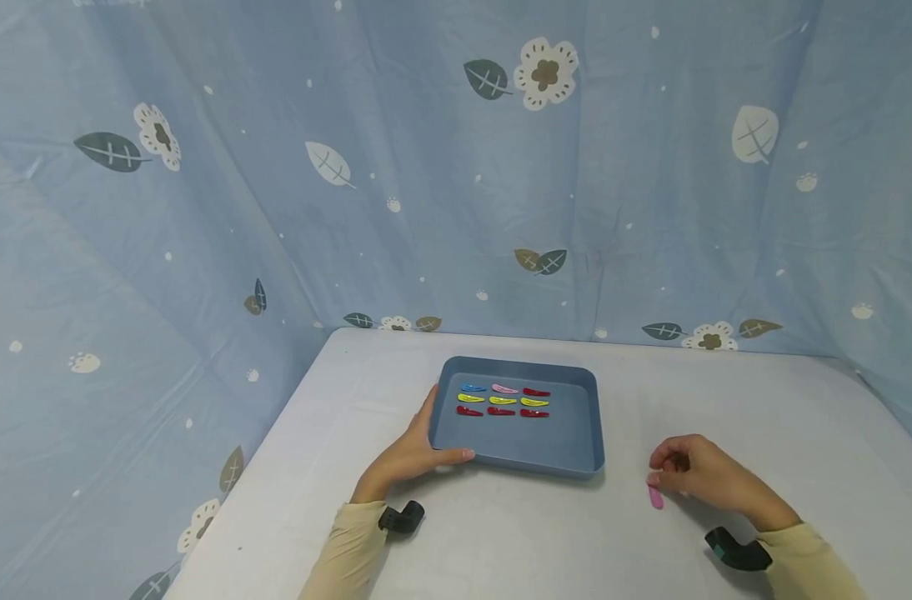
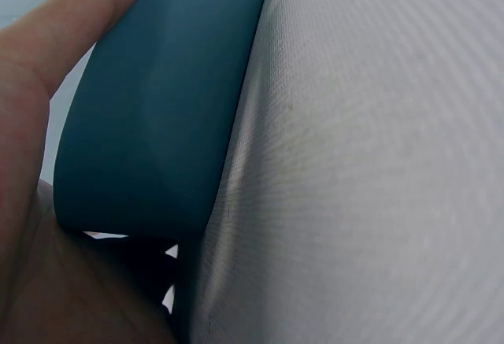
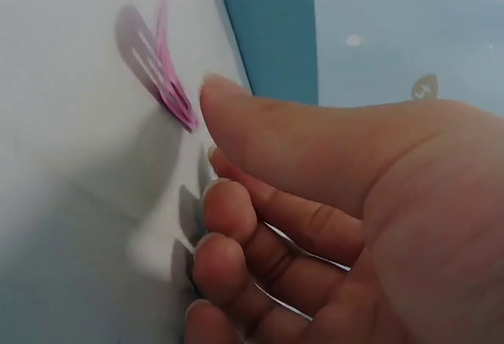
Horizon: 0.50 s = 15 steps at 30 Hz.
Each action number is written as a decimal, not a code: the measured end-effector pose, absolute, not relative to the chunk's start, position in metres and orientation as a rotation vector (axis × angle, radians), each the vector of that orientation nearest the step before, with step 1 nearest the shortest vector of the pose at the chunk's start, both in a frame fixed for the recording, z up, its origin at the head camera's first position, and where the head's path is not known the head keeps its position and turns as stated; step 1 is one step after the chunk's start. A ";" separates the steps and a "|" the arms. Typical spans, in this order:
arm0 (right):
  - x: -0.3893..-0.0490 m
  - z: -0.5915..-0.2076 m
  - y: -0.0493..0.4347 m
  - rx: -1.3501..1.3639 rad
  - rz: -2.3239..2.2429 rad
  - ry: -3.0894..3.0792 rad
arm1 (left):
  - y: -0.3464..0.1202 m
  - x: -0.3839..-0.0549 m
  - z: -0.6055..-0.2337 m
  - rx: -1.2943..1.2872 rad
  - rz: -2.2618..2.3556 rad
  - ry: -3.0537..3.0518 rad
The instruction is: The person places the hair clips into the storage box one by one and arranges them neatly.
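My left hand (image 1: 411,454) grips the near left corner of a blue-grey tray (image 1: 576,425), thumb along the front side and the other fingers by the left side. The left wrist view shows the thumb (image 2: 87,21) against the tray's wall (image 2: 165,116). In the tray lie hair clips in three rows: blue (image 1: 473,387), pink (image 1: 504,389) and red at the back, yellow (image 1: 503,401) in the middle, red (image 1: 501,412) in front. Right of the tray, my right hand (image 1: 704,475) has loosely bent fingers beside a pink hair clip (image 3: 169,72) on the table; a small gap separates thumb and clip.
A white cloth covers the table (image 1: 538,533). Behind it and along the left hangs a light blue curtain (image 1: 426,208) with leaves and flowers. Dark wrist devices are strapped on both forearms, over beige sleeves (image 1: 801,558).
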State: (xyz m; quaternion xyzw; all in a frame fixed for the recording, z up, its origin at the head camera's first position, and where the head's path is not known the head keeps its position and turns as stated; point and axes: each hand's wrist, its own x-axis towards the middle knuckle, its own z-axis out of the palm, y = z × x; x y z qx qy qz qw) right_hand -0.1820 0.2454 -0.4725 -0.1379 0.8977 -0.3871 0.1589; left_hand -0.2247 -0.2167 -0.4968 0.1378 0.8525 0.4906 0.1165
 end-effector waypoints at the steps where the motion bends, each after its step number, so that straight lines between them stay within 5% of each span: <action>1: -0.182 -0.472 0.245 -0.399 -1.111 2.561 | -0.217 -0.225 -0.497 0.402 1.439 2.495; 15: -0.179 -0.467 0.244 -0.444 -1.101 2.551 | -0.218 -0.226 -0.499 0.420 1.455 2.486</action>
